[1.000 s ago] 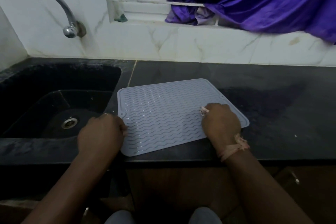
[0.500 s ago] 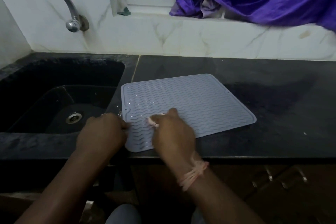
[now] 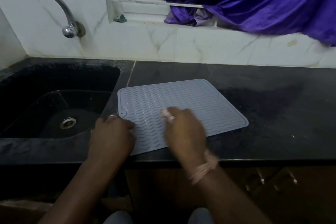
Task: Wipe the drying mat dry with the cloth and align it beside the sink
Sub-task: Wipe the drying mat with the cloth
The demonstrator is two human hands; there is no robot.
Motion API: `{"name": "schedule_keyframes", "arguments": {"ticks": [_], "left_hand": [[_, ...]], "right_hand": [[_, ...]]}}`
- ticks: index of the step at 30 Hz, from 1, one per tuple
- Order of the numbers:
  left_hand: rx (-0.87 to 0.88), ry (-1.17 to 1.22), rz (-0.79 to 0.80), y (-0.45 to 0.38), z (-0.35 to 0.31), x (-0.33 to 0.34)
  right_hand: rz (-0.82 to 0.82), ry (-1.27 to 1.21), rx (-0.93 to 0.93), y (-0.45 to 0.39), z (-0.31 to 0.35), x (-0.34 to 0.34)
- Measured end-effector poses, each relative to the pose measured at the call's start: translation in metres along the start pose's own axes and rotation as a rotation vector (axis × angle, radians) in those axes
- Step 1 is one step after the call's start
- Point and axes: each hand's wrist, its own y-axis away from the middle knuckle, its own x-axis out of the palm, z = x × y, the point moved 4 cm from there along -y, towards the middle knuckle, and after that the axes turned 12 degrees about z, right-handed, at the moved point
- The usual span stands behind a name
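Observation:
A pale blue-grey drying mat (image 3: 190,100) with wavy ridges lies slightly askew on the black countertop (image 3: 276,107), its left edge right beside the black sink (image 3: 109,85). My left hand (image 3: 112,132) grips the mat's near left corner with curled fingers. Over the mat's near middle, my right hand (image 3: 185,129) is blurred with motion and curled round a small pale pink cloth (image 3: 168,114). Only a bit of the cloth peeks out at the fingertips. Wet glints show on the mat's left part.
A metal tap (image 3: 54,5) curves over the sink from the white tiled wall. A purple curtain (image 3: 254,0) hangs at the window behind. Cabinet handles (image 3: 260,178) sit below the counter's front edge.
My right hand swept with the cloth from the mat's right edge to its left part, then back a little toward the middle. My left hand stayed on the left corner.

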Motion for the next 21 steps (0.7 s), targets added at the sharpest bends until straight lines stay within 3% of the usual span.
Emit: {"name": "schedule_keyframes", "arguments": {"ticks": [2,5,10,13,16,18,21], "left_hand": [[0.036,0.076,-0.012,0.0,-0.001,0.003],[0.019,0.149,-0.034,0.002,0.009,0.0],[-0.016,0.026,-0.012,-0.002,0.011,-0.003],[-0.02,0.053,0.008,0.0,0.012,-0.005],[-0.023,0.038,0.05,0.0,0.008,-0.007],[-0.017,0.067,0.113,-0.004,0.007,-0.008],[-0.005,0.062,0.22,-0.009,0.008,-0.011]], "right_hand": [[0.069,-0.012,-0.111,0.019,0.042,0.023],[0.087,-0.025,-0.162,0.027,0.047,0.033],[0.068,0.003,0.001,-0.003,-0.047,0.0],[-0.028,0.041,0.132,-0.024,-0.116,-0.028],[-0.028,0.057,0.287,-0.035,-0.146,-0.046],[-0.037,0.063,0.326,-0.037,-0.133,-0.046],[-0.058,0.028,0.147,-0.022,-0.064,-0.023]]}}
